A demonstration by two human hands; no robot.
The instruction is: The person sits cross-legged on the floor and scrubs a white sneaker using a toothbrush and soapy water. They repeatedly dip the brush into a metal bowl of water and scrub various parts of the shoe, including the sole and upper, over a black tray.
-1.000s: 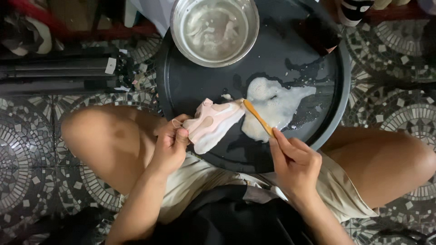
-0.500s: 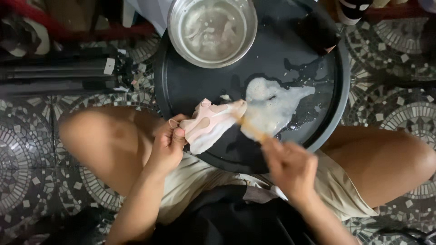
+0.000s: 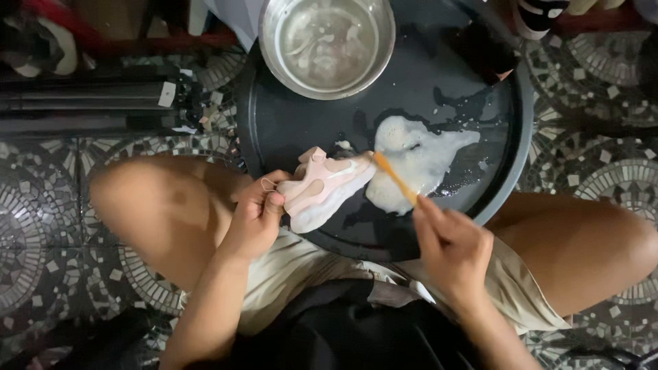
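The left hand (image 3: 255, 218) was closed on the heel of a small pink shoe (image 3: 327, 185), holding it over the near rim of the dark round tray (image 3: 288, 130). The right hand (image 3: 449, 243) pinched an orange brush (image 3: 394, 177), bristles at the toe, beside the foam puddle (image 3: 418, 161). Short, light strokes with the shoe braced would likely clean best. A steel bowl (image 3: 327, 45) sat at the tray's far side.
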